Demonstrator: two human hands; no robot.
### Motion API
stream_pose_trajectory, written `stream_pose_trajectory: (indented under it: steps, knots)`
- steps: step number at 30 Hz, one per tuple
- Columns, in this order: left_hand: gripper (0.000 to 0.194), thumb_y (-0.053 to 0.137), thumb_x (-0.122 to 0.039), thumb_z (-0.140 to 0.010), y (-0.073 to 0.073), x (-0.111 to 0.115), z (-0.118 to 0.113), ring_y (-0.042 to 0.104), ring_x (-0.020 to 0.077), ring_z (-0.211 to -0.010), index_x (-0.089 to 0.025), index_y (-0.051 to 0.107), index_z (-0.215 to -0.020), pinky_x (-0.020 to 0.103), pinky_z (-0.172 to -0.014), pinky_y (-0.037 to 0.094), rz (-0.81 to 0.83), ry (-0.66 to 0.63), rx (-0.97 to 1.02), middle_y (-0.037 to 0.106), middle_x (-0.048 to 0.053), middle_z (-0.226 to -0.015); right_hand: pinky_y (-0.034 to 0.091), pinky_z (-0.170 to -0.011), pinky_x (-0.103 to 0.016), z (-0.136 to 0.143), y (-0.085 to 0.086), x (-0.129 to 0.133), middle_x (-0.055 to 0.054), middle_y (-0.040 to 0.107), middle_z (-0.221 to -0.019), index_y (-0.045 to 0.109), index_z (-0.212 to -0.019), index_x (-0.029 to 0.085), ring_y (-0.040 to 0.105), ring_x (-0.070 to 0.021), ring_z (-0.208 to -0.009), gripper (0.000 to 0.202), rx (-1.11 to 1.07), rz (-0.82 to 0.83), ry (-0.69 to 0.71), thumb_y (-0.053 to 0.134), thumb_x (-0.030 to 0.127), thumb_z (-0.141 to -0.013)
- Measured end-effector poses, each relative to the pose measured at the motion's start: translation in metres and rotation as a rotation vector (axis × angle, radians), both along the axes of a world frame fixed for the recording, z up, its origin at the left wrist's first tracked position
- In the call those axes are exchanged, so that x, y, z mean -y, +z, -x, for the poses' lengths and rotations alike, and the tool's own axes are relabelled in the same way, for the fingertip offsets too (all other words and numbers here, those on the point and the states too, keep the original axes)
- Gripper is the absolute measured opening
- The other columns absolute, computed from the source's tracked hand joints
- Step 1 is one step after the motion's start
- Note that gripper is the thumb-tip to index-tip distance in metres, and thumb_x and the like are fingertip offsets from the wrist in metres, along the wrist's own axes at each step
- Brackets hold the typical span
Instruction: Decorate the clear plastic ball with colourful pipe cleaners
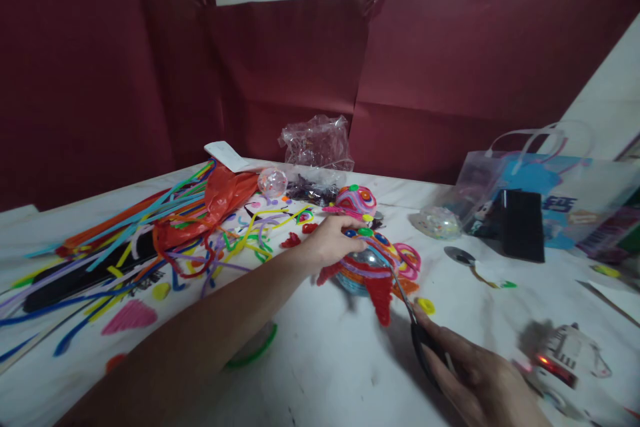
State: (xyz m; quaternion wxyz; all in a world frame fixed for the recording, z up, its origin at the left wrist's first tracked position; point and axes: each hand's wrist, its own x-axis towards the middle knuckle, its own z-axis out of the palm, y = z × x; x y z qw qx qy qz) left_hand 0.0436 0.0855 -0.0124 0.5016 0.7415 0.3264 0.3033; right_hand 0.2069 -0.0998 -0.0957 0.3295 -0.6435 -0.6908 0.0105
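Note:
A round clear ball wrapped in coloured pipe cleaners (364, 271), with red fin-like pieces and a pink coil at its side, sits on the white table. My left hand (333, 240) reaches across and grips the ball's upper left side with its fingertips. In my right hand (473, 367) is a pair of black-handled scissors (416, 320), the narrow metal blades pointing up at the ball's right side. Whether the tips touch the ball I cannot tell. Behind it stands a smaller pink decorated ball (356, 201). A yellow curl (426, 306) lies beside the blades.
Loose pipe cleaners (145, 213) and an orange-red plastic bag (225, 193) spread over the left. A clear ball (273, 182) and crumpled clear wrap (320, 140) stand behind. At right are a black phone (523, 225), a carrier bag (565, 180), a tape roll (459, 255) and a glue gun (565, 353).

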Motion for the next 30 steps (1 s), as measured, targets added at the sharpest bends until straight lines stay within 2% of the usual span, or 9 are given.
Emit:
stream_pose_trajectory:
  steps: [5, 8, 15, 21, 23, 28, 30]
  knots:
    - [0.039, 0.065, -0.015, -0.067, -0.002, -0.001, 0.000, 0.054, 0.0096, -0.061, -0.015, 0.065, -0.106, 0.020, -0.059, 0.043, -0.014, 0.000, -0.003, 0.063, 0.000, -0.073, 0.055, -0.069, -0.019, -0.001, -0.001, 0.000, -0.007, 0.063, -0.114, 0.060, -0.122, 0.017, 0.067, -0.0217, -0.086, 0.039, -0.014, 0.002, 0.013, 0.048, 0.036, -0.090]
    - [0.039, 0.066, -0.015, -0.065, -0.003, -0.003, 0.000, 0.055, 0.0101, -0.061, -0.016, 0.065, -0.105, 0.020, -0.059, 0.044, -0.020, -0.006, -0.002, 0.063, 0.000, -0.072, 0.055, -0.068, -0.020, -0.003, -0.004, -0.001, -0.008, 0.063, -0.114, 0.058, -0.124, 0.017, 0.067, -0.0227, -0.087, 0.041, -0.010, 0.019, 0.003, 0.047, 0.037, -0.090]
    - [0.039, 0.067, -0.015, -0.066, -0.008, -0.008, 0.000, 0.060, 0.0133, -0.064, -0.017, 0.065, -0.105, 0.022, -0.060, 0.048, -0.018, -0.016, 0.020, 0.065, 0.000, -0.070, 0.055, -0.066, -0.019, -0.002, 0.001, -0.001, -0.006, 0.066, -0.109, 0.064, -0.115, 0.019, 0.067, -0.0220, -0.086, 0.037, -0.004, 0.009, -0.007, 0.046, 0.037, -0.089]
    - [0.035, 0.068, -0.014, -0.064, -0.009, -0.009, -0.001, 0.062, 0.0139, -0.067, -0.017, 0.067, -0.099, 0.022, -0.063, 0.049, 0.010, -0.009, 0.058, 0.066, 0.000, -0.070, 0.056, -0.057, -0.023, 0.002, 0.000, -0.001, -0.006, 0.073, -0.080, 0.072, -0.103, 0.022, 0.069, -0.0263, -0.072, 0.040, -0.008, -0.133, -0.222, 0.055, 0.049, -0.078]
    - [0.035, 0.067, -0.014, -0.064, -0.007, -0.008, -0.001, 0.060, 0.0130, -0.065, -0.017, 0.066, -0.099, 0.022, -0.063, 0.048, 0.016, -0.004, 0.043, 0.065, -0.001, -0.069, 0.056, -0.056, -0.024, 0.001, -0.001, -0.001, -0.006, 0.073, -0.074, 0.072, -0.101, 0.022, 0.069, -0.0269, -0.069, 0.041, -0.005, -0.149, -0.247, 0.056, 0.050, -0.076]
    - [0.036, 0.064, -0.012, -0.067, -0.002, -0.003, 0.000, 0.057, 0.0110, -0.064, -0.014, 0.065, -0.103, 0.022, -0.063, 0.046, 0.024, -0.002, 0.020, 0.063, 0.000, -0.071, 0.056, -0.054, -0.025, -0.007, 0.004, -0.001, -0.005, 0.072, -0.070, 0.074, -0.099, 0.022, 0.068, -0.0274, -0.065, 0.041, -0.027, -0.110, -0.233, 0.056, 0.050, -0.074]
    - [0.037, 0.063, -0.012, -0.068, 0.000, -0.002, 0.000, 0.057, 0.0110, -0.065, -0.013, 0.064, -0.105, 0.022, -0.064, 0.045, 0.031, -0.004, 0.017, 0.064, 0.001, -0.074, 0.055, -0.052, -0.024, -0.015, 0.009, 0.000, -0.005, 0.072, -0.072, 0.075, -0.096, 0.022, 0.068, -0.0264, -0.063, 0.039, -0.048, -0.043, -0.160, 0.055, 0.048, -0.075]
